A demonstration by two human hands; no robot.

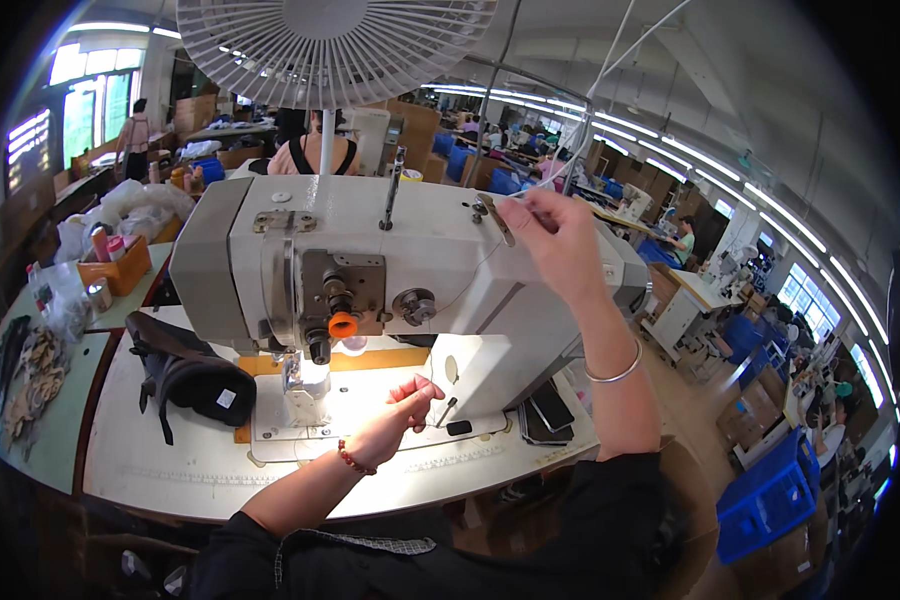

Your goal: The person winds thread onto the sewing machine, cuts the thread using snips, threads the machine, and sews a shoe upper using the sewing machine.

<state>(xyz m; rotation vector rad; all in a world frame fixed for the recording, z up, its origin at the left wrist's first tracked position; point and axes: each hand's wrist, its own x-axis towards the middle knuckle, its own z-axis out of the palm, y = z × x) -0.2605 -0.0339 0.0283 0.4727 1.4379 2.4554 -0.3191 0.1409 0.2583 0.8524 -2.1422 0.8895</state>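
Note:
A large white industrial sewing machine (300,260) stands on the white table (170,460) in front of me. My right hand (555,240) is raised to the machine's top right, fingers pinched on a thin thread (475,268) by a metal thread guide (492,212). My left hand (400,415) is low, under the machine arm, pinching the same thread's lower end above the lit bed plate (370,400). A beaded bracelet is on my left wrist, a silver bangle on my right forearm.
A black bag (185,375) lies on the table left of the needle. An orange tray with bottles (115,265) and leather pieces (30,375) sit on the left bench. A fan (320,40) hangs above. Blue crates (770,495) and other workers fill the room.

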